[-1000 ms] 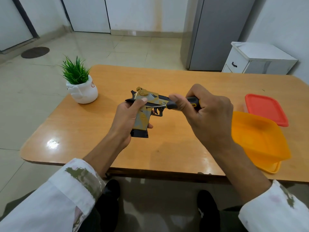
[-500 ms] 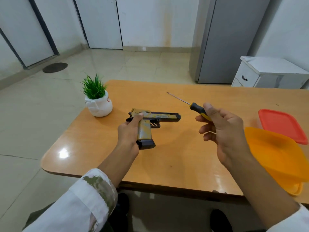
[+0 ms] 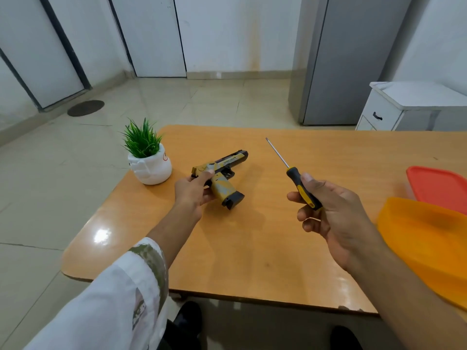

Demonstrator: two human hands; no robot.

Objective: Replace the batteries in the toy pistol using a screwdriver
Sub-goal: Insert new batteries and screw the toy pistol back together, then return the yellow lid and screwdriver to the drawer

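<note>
A tan and black toy pistol (image 3: 222, 176) lies low over the wooden table (image 3: 252, 248), barrel pointing to the far right and grip base toward me. My left hand (image 3: 193, 192) grips its rear end, thumb on top of the slide. My right hand (image 3: 333, 213) holds a screwdriver (image 3: 299, 181) by its black and yellow handle, off to the right of the pistol. The thin metal shaft points up and away to the left, well apart from the pistol. No batteries are in sight.
A small green plant in a white pot (image 3: 149, 157) stands at the table's far left corner. An orange container (image 3: 429, 246) and a red lid (image 3: 439, 185) sit at the right edge. A white cabinet (image 3: 409, 107) and grey fridge (image 3: 353, 59) stand behind the table.
The screwdriver came off the pistol and my right hand drew it away to the right. My left hand lowered the pistol toward the table and turned its barrel farther away.
</note>
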